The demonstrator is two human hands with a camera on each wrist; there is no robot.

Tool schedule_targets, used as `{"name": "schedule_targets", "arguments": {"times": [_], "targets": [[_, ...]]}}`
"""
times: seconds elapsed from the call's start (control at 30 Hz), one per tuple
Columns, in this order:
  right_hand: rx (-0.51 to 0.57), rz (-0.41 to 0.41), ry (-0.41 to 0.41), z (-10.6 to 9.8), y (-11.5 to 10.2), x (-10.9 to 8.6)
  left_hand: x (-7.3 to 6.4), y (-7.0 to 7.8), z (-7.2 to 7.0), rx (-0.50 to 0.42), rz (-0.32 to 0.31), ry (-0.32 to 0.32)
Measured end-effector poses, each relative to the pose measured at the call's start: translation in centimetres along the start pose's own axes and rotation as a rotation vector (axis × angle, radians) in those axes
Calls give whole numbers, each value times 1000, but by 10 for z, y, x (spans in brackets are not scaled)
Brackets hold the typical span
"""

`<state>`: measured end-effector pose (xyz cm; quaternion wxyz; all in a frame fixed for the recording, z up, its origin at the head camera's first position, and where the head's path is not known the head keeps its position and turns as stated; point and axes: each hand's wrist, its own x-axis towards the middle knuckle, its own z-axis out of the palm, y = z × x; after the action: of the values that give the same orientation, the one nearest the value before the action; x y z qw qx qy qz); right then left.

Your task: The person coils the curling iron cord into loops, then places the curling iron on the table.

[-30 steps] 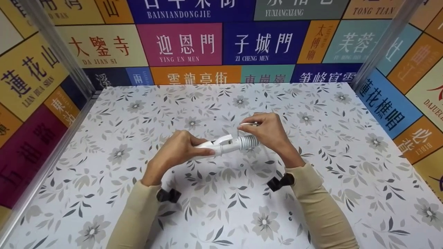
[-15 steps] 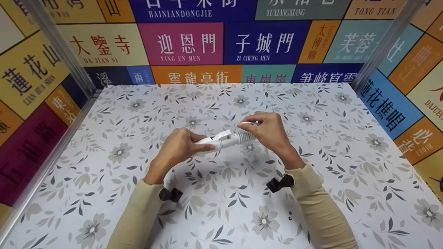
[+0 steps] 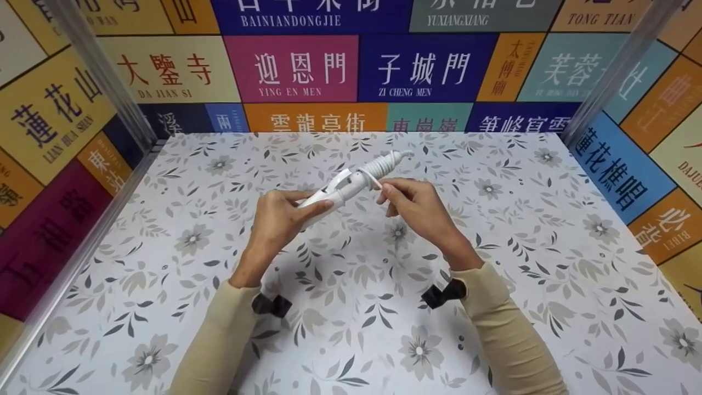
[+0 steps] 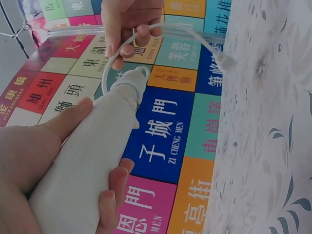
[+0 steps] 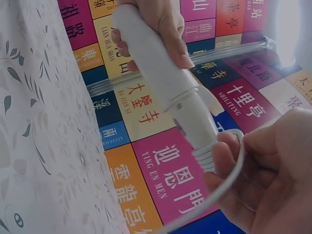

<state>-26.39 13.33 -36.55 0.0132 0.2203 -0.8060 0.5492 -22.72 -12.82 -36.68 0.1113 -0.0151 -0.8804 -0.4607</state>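
Note:
My left hand [image 3: 279, 214] grips the wide body of a white stick-shaped appliance [image 3: 334, 193], its thumb along the top. The appliance points up and away to the right, with a raised lever [image 3: 340, 178] on its side. White cord is wound in tight coils [image 3: 384, 163] around the narrower far part. Between thumb and fingers, my right hand [image 3: 419, 206] pinches a length of the white cord [image 5: 234, 173] close beside the coils. In the left wrist view a thicker end piece [image 4: 224, 61] shows on the cord. The left palm hides part of the body.
A flower-patterned white tabletop [image 3: 351, 329] lies below both hands. Panels with coloured lettered blocks [image 3: 296, 68] stand behind and at both sides, with clear corner posts [image 3: 598, 71]. Black wrist mounts [image 3: 272, 305] sit at both sleeves.
The appliance has swung from nearly level to pointing up and away, showing its coiled end. The cord now runs from the coils to my right hand on their near side.

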Motion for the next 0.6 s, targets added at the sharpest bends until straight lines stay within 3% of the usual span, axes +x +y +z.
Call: {"name": "schedule_targets", "arguments": {"times": [0.2,0.43,0.6], "targets": [[70,-40,-171,2,9,3,4,-1,-7,-56,-45,-5],[28,-71,-374,-1,28,7,5,1,-11,-109,-74,-75],[-34,-82,-436,-4,41,10,7,-4,-14,-173,-84,-132]]}}
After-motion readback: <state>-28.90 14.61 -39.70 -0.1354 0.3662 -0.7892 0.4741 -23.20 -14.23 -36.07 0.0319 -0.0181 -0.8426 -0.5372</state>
